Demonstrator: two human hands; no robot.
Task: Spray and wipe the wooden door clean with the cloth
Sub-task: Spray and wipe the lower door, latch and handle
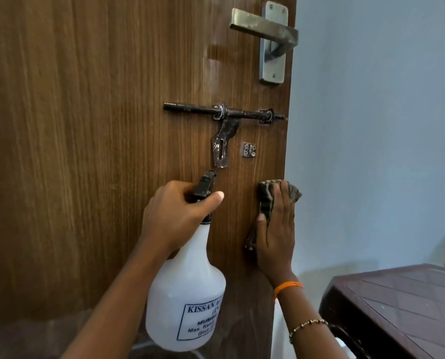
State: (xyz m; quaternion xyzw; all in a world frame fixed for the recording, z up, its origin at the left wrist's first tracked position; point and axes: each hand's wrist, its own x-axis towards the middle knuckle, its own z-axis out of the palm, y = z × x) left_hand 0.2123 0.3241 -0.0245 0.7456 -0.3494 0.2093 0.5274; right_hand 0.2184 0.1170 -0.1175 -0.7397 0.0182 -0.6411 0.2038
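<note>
The brown wooden door (99,125) fills the left and middle of the view. My left hand (176,216) grips the neck of a white spray bottle (187,301) with a black trigger head, its nozzle pointing up at the door just below the latch. My right hand (277,234) lies flat against the door near its right edge, pressing a dark patterned cloth (268,195) onto the wood. The cloth sticks out above and left of my fingers.
A black sliding bolt latch (224,114) with a hanging hasp sits above my hands. A metal lever handle (270,32) is at the top right of the door. A pale blue wall (371,125) lies to the right, and a dark brown plastic stool (402,307) stands at the lower right.
</note>
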